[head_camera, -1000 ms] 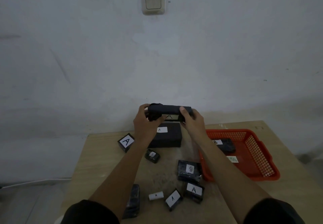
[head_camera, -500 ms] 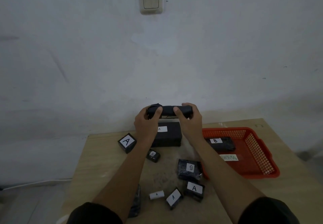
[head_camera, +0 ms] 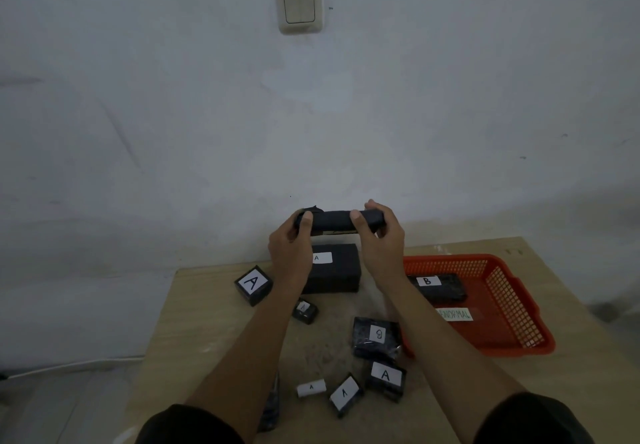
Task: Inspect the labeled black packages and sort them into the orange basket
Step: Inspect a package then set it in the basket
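A long black package [head_camera: 334, 220] is held up above the table's far side, its label turned mostly out of sight. My left hand [head_camera: 290, 247] grips its left end and my right hand [head_camera: 379, 241] grips its right end. The orange basket [head_camera: 512, 299] sits at the right and holds a black package labeled B [head_camera: 440, 287] and a white card [head_camera: 454, 314]. On the table lie a big black box labeled A [head_camera: 337, 268], a cube labeled A [head_camera: 253, 284], a small package [head_camera: 304, 311], a package labeled B [head_camera: 375, 337], and two A packages [head_camera: 385, 378] [head_camera: 345, 394].
The wooden table [head_camera: 214, 325] stands against a pale wall with a light switch [head_camera: 299, 3]. A small white roll labeled A [head_camera: 311, 388] lies near the front. Another black package [head_camera: 272, 405] lies partly hidden under my left forearm. Floor shows to the left.
Both hands have rolled the long package, so its A label has turned from facing me to nearly hidden underneath. The package stays at about the same height.
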